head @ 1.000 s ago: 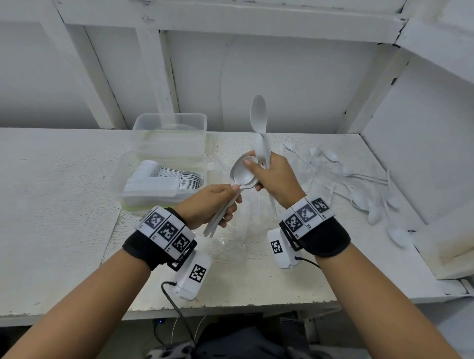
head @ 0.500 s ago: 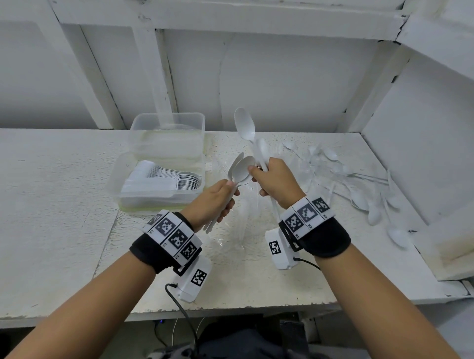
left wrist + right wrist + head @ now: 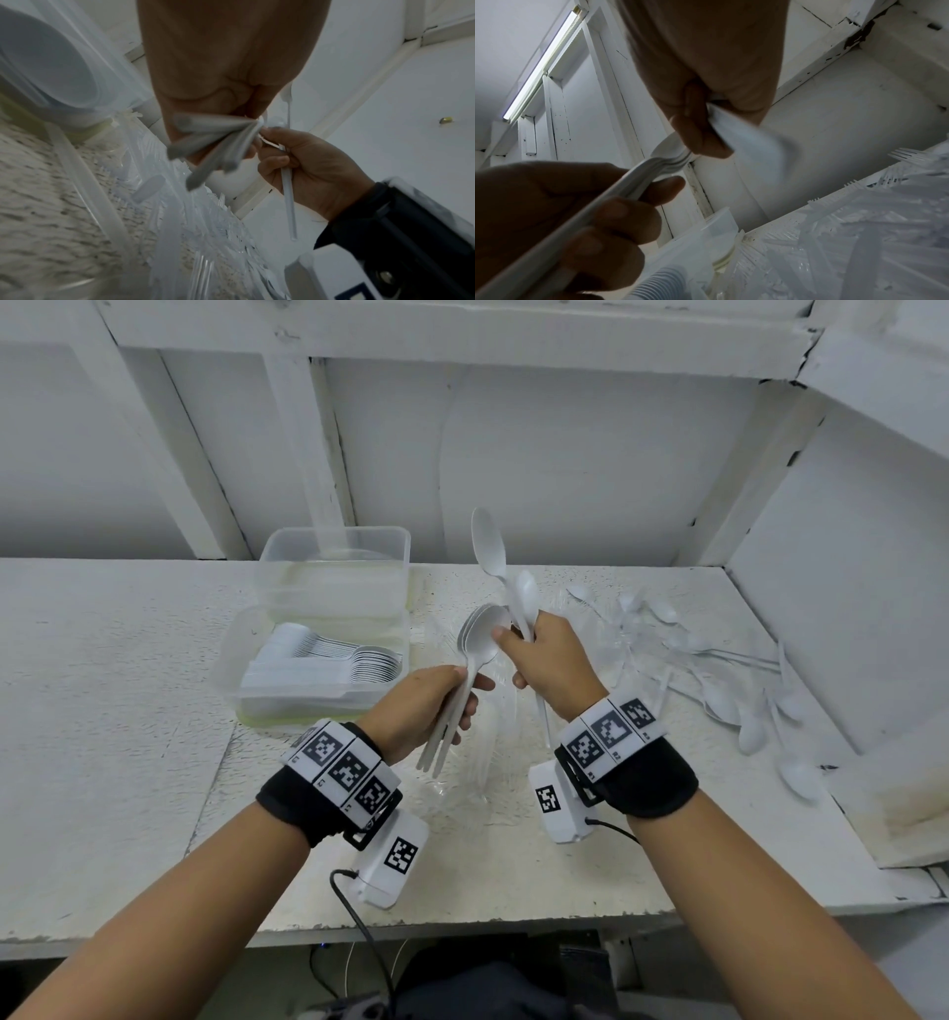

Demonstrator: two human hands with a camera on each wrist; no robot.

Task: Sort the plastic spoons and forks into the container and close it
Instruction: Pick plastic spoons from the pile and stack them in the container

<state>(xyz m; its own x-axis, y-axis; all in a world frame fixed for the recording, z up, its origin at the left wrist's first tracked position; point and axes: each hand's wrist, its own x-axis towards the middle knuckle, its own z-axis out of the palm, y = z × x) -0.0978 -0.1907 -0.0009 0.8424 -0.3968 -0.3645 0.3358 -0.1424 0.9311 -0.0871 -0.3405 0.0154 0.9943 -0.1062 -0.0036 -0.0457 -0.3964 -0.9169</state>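
Spoons [image 3: 475, 649]: nested stack gripped in left hand [image 3: 418, 706], fingers curled round the handles, bowls up toward 1 o'clock. Right hand [image 3: 552, 667] fist-grip on two more spoons [image 3: 506, 577], bowls pointing 12 o'clock; thumb touching the left stack's top bowl. Both held above the counter [image 3: 102, 711], centre. Container [image 3: 318, 670] at 10 o'clock of the hands, open, holding a row of nested cutlery. Second clear tub [image 3: 336, 572] just behind it. Loose spoons [image 3: 729, 680] scattered at 3 o'clock; clear forks [image 3: 847, 213] lie under the hands.
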